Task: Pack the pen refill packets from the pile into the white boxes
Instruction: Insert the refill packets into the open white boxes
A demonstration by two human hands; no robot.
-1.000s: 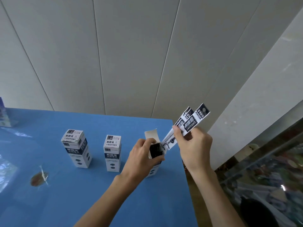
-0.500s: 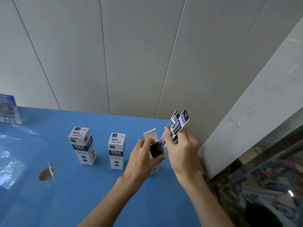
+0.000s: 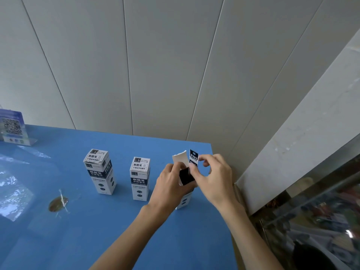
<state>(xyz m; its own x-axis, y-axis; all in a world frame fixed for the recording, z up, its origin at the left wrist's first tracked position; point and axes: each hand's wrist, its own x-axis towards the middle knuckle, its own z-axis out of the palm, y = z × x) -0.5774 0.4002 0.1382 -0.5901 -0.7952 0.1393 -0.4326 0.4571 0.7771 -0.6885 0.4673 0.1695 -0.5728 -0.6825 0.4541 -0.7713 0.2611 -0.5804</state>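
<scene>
The pen refill packets (image 3: 193,158) stick up out of the open white box (image 3: 185,200) at the far right of the blue table (image 3: 97,230). Only their dark and white top ends show above the box. The rest is down inside or hidden by the hands.

The left hand (image 3: 170,189) is wrapped around the open box, with its fingers curled on the side near the top. The box stands upright on the table. Its white lid flap (image 3: 180,157) is bent up and back, just left of the packets.

The right hand (image 3: 213,179) is at the top of the box. Its thumb and first finger pinch the packets at the mouth of the box. The other fingers are bent and spread out to the right.

Two more white boxes stand on the table to the left. The middle box (image 3: 139,179) is just beside the left hand, and its lid is shut. The left box (image 3: 100,171) stands a little apart from it, also shut.

A brown spot (image 3: 57,204) lies on the table, nearer and more to the left. A small blue sign with a square code (image 3: 12,126) stands at the far left edge. Behind the table is a pale panel wall (image 3: 155,65). To the right is a glass case (image 3: 311,221)
</scene>
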